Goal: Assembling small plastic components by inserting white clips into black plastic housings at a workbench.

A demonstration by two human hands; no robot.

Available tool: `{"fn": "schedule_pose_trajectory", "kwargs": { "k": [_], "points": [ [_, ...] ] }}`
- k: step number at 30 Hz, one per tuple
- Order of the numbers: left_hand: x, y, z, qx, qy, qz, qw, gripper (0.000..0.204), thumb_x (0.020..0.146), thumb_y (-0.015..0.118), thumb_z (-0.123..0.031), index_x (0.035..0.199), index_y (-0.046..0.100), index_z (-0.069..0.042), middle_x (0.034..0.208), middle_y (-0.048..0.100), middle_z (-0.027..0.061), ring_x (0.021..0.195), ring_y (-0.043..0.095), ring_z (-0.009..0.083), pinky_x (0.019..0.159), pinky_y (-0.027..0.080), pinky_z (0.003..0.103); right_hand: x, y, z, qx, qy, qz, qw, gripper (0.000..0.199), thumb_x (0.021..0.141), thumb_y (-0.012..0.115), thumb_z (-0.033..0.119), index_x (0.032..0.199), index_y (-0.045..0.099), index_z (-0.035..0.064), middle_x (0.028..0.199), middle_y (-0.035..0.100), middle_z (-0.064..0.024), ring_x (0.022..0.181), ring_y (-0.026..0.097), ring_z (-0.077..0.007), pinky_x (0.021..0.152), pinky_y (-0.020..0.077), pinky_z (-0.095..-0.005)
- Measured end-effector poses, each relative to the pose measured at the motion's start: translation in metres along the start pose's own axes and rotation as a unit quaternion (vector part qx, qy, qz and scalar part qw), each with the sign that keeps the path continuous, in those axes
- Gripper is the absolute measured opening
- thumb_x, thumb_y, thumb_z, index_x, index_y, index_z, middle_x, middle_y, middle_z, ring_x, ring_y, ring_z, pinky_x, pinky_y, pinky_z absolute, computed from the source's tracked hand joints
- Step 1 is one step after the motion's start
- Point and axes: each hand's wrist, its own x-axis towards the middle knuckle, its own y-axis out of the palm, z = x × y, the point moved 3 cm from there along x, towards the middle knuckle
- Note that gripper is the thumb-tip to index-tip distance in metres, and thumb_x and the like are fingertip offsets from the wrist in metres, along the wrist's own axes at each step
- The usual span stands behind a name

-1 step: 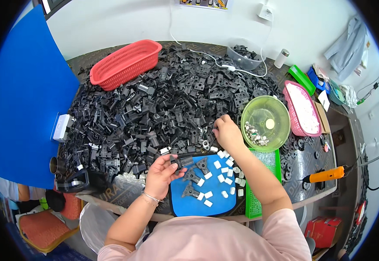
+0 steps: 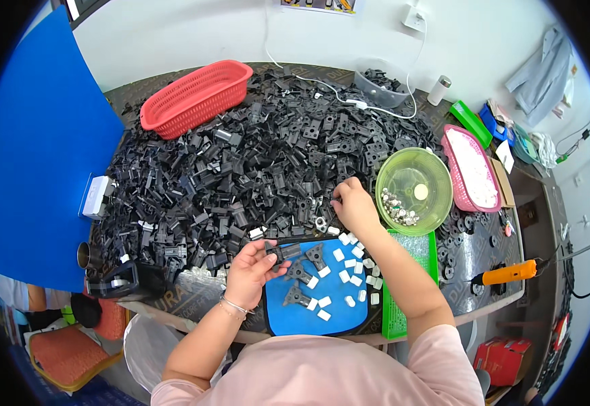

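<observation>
Below the middle, the left hand (image 2: 249, 268) pinches a black plastic part (image 2: 287, 252) over a flat blue mat (image 2: 291, 319). Mid-frame, the right hand (image 2: 354, 204) curls by a black plastic pile (image 2: 261, 169); I can't tell if it's holding anything.

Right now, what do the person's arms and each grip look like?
Both arms wear short, loose, pale pink sleeves, and the forearms are bare below them. The left grip and right grip are human hands with no gloves. Two thin bracelets, one looking silvery, circle the left wrist. I see nothing worn on the right wrist.
</observation>
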Motion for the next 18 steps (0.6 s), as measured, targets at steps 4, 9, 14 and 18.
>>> {"fn": "schedule_pose_trajectory", "kwargs": {
  "k": [4, 9, 14, 18],
  "points": [
    [-0.004, -0.002, 0.001, 0.004, -0.017, -0.014, 1.000, 0.027, 0.089, 0.054, -0.001, 0.117, 0.051, -0.003, 0.105, 0.061, 0.0109, 0.092, 0.065, 0.0259, 0.079, 0.055, 0.035, -0.009, -0.017, 0.009, 0.092, 0.003, -0.047, 0.995, 0.019, 0.069, 0.066, 0.002, 0.087, 0.061, 0.0043, 0.094, 0.055, -0.0118, 0.080, 0.060, -0.0287, 0.070, 0.0515, -0.0376],
    [-0.001, 0.007, 0.014, -0.047, -0.035, -0.015, 0.998, 0.028, 0.093, 0.047, 0.000, 0.121, 0.046, -0.002, 0.108, 0.059, 0.0100, 0.101, 0.061, 0.0230, 0.086, 0.051, 0.033, -0.054, -0.031, 0.095, -0.004, -0.190, -0.006, 0.982, 0.024, 0.069, 0.061, 0.003, 0.092, 0.060, 0.0071, 0.100, 0.055, -0.0115, 0.090, 0.057, -0.0290, 0.072, 0.0521, -0.0370],
    [-0.003, 0.012, 0.026, -0.081, -0.062, 0.013, 0.995, 0.027, 0.092, 0.048, 0.000, 0.117, 0.051, -0.009, 0.105, 0.059, 0.0016, 0.097, 0.060, 0.0142, 0.087, 0.051, 0.033, -0.081, -0.031, 0.127, 0.067, -0.206, 0.079, 0.973, 0.037, 0.070, 0.062, 0.005, 0.107, 0.058, 0.0054, 0.103, 0.057, -0.0119, 0.095, 0.056, -0.0305, 0.079, 0.0509, -0.0369],
    [-0.014, -0.002, 0.032, -0.132, -0.073, 0.040, 0.988, 0.027, 0.091, 0.048, 0.000, 0.117, 0.052, -0.009, 0.104, 0.059, 0.0010, 0.096, 0.060, 0.0141, 0.089, 0.051, 0.035, -0.078, -0.046, 0.123, 0.183, -0.191, 0.145, 0.954, 0.049, 0.067, 0.067, 0.004, 0.115, 0.059, 0.0096, 0.104, 0.059, -0.0125, 0.099, 0.056, -0.0292, 0.084, 0.0490, -0.0377]
  ]
}}
